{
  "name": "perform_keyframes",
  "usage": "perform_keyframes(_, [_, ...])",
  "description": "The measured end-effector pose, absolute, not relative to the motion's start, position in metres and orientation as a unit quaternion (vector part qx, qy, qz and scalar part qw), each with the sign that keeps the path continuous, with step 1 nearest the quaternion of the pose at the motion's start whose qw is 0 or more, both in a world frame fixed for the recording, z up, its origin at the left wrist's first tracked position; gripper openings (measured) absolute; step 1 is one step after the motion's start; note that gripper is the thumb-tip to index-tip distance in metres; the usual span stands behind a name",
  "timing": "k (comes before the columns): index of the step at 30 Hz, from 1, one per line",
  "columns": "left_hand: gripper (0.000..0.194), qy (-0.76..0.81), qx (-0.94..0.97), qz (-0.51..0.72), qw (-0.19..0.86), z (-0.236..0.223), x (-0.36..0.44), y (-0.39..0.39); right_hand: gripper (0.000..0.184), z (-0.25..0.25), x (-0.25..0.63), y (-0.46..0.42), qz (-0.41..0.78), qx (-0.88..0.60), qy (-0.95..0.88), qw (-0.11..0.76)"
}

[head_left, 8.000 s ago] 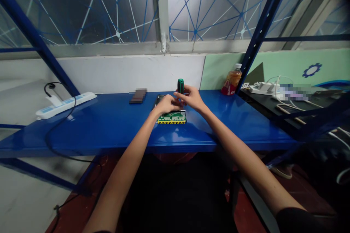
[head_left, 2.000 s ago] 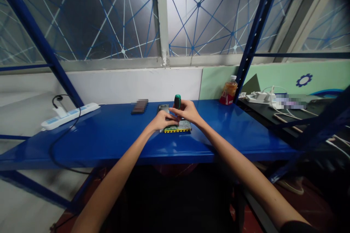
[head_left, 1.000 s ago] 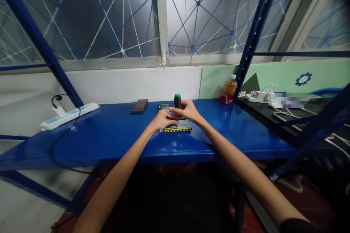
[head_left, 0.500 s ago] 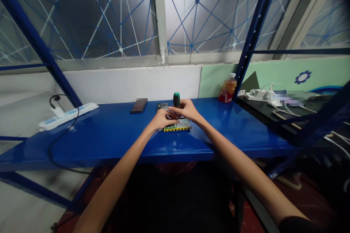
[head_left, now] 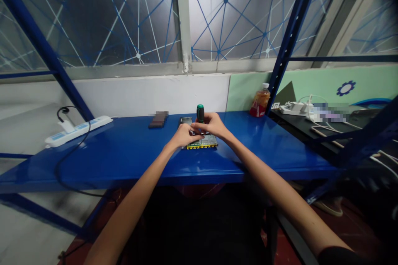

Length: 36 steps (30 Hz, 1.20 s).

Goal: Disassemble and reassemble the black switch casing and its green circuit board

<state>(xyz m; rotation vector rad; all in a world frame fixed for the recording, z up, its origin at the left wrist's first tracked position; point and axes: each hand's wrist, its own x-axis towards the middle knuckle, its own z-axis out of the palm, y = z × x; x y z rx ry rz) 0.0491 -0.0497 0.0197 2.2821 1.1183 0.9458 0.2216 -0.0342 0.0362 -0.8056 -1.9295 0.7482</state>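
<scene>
My right hand point(head_left: 213, 125) grips a screwdriver point(head_left: 200, 113) with a green and black handle, held nearly upright. Its tip is hidden behind my fingers. Under both hands lies a green circuit board point(head_left: 202, 146) with a yellow-and-black strip along its front edge and a grey part on top at the right. My left hand point(head_left: 183, 136) is closed over the board's left side, thumb stretched across it and fingers close to the screwdriver's lower end. Just behind the hands, a dark flat case point(head_left: 185, 121) is partly covered.
The blue table point(head_left: 124, 153) carries a dark flat item point(head_left: 158, 119), blurred in part, and a white power strip point(head_left: 79, 131) with a black cable. A drink bottle point(head_left: 260, 101) stands at the back right. Beyond the blue post, a black table point(head_left: 323, 126) holds white cables.
Compared with 8 seconds ago, the board sits further right and more grey shows on it. Over the last two seconds the screwdriver handle has shifted slightly left; both hands stay in place.
</scene>
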Motion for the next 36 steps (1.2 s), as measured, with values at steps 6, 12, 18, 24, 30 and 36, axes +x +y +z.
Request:
perform_keyframes(6, [0.019, 0.37, 0.843, 0.325, 0.216, 0.025, 0.05, -0.056, 0.032, 0.036, 0.222, -0.033, 0.293, -0.328, -0.779, 0.447])
perform_keyframes(12, [0.019, 0.367, 0.841, 0.324, 0.23, 0.021, 0.047, -0.051, 0.033, 0.035, 0.222, -0.032, 0.295, -0.324, -0.777, 0.451])
perform_keyframes(18, [0.02, 0.395, 0.827, 0.335, 0.217, 0.017, 0.047, -0.047, 0.034, 0.039, 0.221, -0.038, 0.337, -0.307, -0.772, 0.443])
perform_keyframes(24, [0.019, 0.366, 0.839, 0.338, 0.218, 0.022, 0.049, -0.052, 0.033, 0.04, 0.221, -0.039, 0.344, -0.305, -0.772, 0.439])
perform_keyframes(30, [0.018, 0.355, 0.843, 0.332, 0.229, 0.022, 0.047, -0.052, 0.034, 0.04, 0.222, -0.039, 0.332, -0.318, -0.772, 0.439])
perform_keyframes(36, [0.015, 0.375, 0.831, 0.351, 0.212, 0.019, 0.046, -0.049, 0.034, 0.043, 0.222, -0.044, 0.357, -0.314, -0.765, 0.435])
